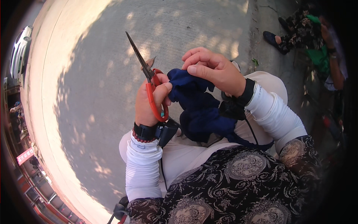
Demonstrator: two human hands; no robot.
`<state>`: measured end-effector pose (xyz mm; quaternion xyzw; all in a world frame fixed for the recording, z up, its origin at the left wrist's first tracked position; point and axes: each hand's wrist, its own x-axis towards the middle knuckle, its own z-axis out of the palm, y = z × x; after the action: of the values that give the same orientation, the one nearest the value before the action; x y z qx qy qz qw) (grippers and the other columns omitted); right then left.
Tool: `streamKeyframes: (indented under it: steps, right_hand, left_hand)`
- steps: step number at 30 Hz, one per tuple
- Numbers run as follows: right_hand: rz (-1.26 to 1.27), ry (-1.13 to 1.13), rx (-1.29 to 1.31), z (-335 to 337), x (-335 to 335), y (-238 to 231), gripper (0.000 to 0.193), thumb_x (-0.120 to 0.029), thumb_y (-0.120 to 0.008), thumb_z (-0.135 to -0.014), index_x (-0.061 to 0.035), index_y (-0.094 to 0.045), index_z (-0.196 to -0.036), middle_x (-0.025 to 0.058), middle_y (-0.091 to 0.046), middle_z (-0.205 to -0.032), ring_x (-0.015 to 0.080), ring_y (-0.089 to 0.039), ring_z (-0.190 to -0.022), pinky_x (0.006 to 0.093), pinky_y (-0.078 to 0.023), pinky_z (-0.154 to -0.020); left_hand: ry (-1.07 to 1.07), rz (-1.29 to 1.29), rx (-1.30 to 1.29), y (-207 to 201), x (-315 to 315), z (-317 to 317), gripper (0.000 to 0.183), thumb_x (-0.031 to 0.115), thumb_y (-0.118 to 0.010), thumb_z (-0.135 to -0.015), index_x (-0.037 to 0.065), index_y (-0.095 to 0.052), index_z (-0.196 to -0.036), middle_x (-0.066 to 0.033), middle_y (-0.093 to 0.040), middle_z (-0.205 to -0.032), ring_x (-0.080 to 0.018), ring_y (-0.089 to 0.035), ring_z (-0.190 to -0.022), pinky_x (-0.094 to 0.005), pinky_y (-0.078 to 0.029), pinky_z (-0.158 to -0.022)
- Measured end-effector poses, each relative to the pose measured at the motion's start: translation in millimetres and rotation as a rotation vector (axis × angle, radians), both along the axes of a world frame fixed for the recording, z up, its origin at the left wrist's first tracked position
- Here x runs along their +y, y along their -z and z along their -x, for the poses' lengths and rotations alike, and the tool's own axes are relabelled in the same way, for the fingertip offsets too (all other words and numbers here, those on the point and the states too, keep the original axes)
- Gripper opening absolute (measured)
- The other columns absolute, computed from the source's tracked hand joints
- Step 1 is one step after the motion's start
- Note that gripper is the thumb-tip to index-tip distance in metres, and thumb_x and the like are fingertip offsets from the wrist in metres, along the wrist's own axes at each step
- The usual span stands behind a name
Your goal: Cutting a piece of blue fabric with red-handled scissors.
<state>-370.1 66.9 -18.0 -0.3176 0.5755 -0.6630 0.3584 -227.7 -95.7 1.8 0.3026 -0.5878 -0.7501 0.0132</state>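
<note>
Left hand (pixel 144 108) pinches the blue cloth (pixel 197 101) above the lap (pixel 181 156), red-handled scissors (pixel 150 75) crossing in front. Right hand (pixel 222 74) curls over it, pinch unclear; another person (pixel 304 35) right, white car (pixel 19 54) far left.

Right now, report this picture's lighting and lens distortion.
Head view: dappled shade falls on the pavement behind the scissors, while the sunlit ground at left looks washed out; head view: folds in the dark blue cloth sink into near-black; head view: lens distortion tips the white car steeply beside the black rim.
</note>
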Motion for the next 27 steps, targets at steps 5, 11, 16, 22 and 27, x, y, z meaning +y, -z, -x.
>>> streamKeyframes:
  steps: [5, 11, 16, 22, 27]
  right_hand:
    - [-0.051, 0.033, 0.177, -1.7, 5.1, -13.6, 0.018, -0.016, -0.070, -0.084, -0.0101, -0.066, -0.101, 0.0043, -0.052, -0.121, 0.0047, -0.049, -0.073, 0.0204, -0.044, -0.076]
    - [0.003, -0.021, 0.498, 1.8, 4.9, -4.4, 0.019, -0.018, -0.074, -0.081, -0.0094, -0.063, -0.094, 0.0074, -0.052, -0.122, 0.0136, -0.055, -0.093, 0.0277, -0.045, -0.085]
    - [-0.102, -0.137, 0.464, 1.4, 5.4, -2.9, 0.024, -0.021, -0.076, -0.079, -0.0078, -0.062, -0.094, 0.0096, -0.053, -0.120, 0.0232, -0.053, -0.112, 0.0335, -0.041, -0.096]
    - [-0.130, -0.205, 0.406, 7.4, 6.9, -0.3, 0.022, -0.020, -0.075, -0.080, -0.0073, -0.062, -0.092, 0.0078, -0.056, -0.114, 0.0213, -0.054, -0.107, 0.0327, -0.041, -0.095]
    - [0.013, -0.142, 0.302, 9.6, 5.6, 6.3, 0.016, -0.016, -0.070, -0.084, -0.0050, -0.063, -0.094, 0.0036, -0.061, -0.103, 0.0145, -0.056, -0.099, 0.0288, -0.045, -0.088]
  left_hand:
    - [-0.025, -0.028, 0.021, 3.0, 1.5, 0.4, 0.014, 0.015, -0.062, -0.082, 0.004, -0.058, -0.090, 0.0003, -0.055, -0.068, -0.0070, -0.050, -0.052, -0.0203, -0.038, -0.047]
    - [-0.009, -0.030, 0.037, 9.5, 0.1, 2.7, 0.015, 0.017, -0.060, -0.082, 0.004, -0.058, -0.088, 0.0009, -0.054, -0.066, -0.0065, -0.049, -0.052, -0.0199, -0.036, -0.047]
    - [-0.025, -0.058, 0.059, 10.5, 1.1, 3.9, 0.015, 0.018, -0.061, -0.082, 0.005, -0.059, -0.088, 0.0012, -0.053, -0.066, -0.0066, -0.049, -0.052, -0.0195, -0.036, -0.047]
    - [-0.021, -0.033, 0.034, 8.5, 1.6, 2.8, 0.013, 0.016, -0.061, -0.082, 0.005, -0.059, -0.088, 0.0014, -0.054, -0.068, -0.0063, -0.048, -0.052, -0.0192, -0.036, -0.048]
    - [-0.028, 0.000, -0.020, 8.3, 2.0, 6.1, 0.012, 0.014, -0.063, -0.083, 0.006, -0.059, -0.090, 0.0020, -0.054, -0.069, -0.0060, -0.049, -0.052, -0.0195, -0.037, -0.048]
